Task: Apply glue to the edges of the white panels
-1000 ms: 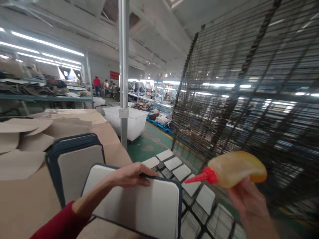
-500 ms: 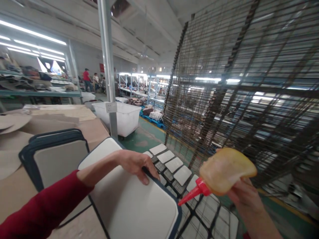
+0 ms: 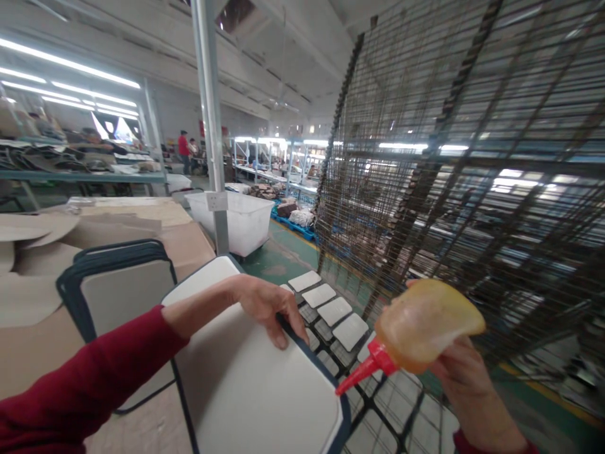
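My left hand [image 3: 269,309] grips the far right edge of a pale panel with a dark blue border [image 3: 255,384], thumb on its face and fingers over the edge. The panel is tilted, its near end cut off by the frame. In my right hand [image 3: 460,366] is a yellowish squeeze bottle [image 3: 428,325] with a red nozzle, held tipped down to the left. The nozzle tip [image 3: 341,389] meets the panel's border near its right corner. Beside it, at left, leans a stack of similar dark-edged panels [image 3: 127,302].
Brown sheets [image 3: 189,236] cover the table at left. A wire-mesh rack [image 3: 401,151] rises at right; several pale panels [image 3: 350,331] lie on mesh below it. Ahead stand a metal post [image 3: 210,113] and a white bin [image 3: 246,221]. A person in red [image 3: 183,148] is far back.
The whole view has shifted slightly, so the surroundings sit farther right. The nozzle tip stays at the border near the panel's corner, and both hands keep their holds.
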{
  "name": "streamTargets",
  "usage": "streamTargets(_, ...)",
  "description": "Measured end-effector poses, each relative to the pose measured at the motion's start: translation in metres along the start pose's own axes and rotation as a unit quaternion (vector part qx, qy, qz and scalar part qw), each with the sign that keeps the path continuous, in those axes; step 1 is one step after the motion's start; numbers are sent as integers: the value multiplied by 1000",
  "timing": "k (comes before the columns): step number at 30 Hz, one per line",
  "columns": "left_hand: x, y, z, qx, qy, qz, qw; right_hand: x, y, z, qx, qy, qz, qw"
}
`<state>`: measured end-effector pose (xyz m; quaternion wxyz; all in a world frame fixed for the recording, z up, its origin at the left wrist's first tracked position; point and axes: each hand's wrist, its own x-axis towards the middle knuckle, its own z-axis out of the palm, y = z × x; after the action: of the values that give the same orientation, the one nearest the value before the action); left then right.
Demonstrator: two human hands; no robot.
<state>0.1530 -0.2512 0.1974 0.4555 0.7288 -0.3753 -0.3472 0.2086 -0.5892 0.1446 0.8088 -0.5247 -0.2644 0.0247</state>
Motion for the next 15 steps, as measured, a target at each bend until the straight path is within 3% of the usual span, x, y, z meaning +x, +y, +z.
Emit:
streamTargets(5,-3,4,-1,-10,-3,-7,1000,3,-10,14,-24,-3,5,1000)
streamTargets(10,-7,3,-1,-16,6,-6,1000,-1,-10,15,-41,16,6,999)
streamTargets(15,-13,-4,-2,-23,26,0,999,-5,-5,11,-69,80,-7,994)
